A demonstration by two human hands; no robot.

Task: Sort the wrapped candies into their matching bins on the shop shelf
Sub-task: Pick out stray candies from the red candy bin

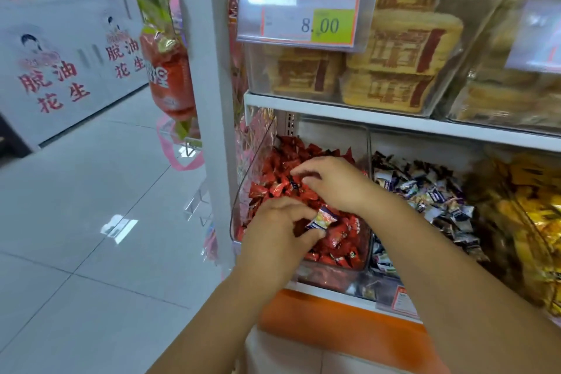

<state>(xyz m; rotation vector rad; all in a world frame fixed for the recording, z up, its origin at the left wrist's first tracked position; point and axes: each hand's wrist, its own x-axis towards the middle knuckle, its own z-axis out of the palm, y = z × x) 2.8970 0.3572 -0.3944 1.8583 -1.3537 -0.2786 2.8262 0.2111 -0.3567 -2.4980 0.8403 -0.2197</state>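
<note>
Your left hand [279, 234] pinched a white-purple candy [321, 219] over the red-candy bin [255, 161] | your right hand [337, 184] had fingers curled at a dark candy [293, 184] inside it, grip unclear | purple-white candies [425, 191] lay next bin right

I saw three bins side by side on the lower shelf [321, 289] — left bin [251, 161], middle bin [425, 143], right bin [516, 209]. Both hands were over the left bin: right hand [334, 182] farther back, left hand [279, 231] nearer the front, holding a candy [320, 218]. Above, on the upper shelf [364, 118], boxes [394, 55] stood behind a price tag [299, 14].
</note>
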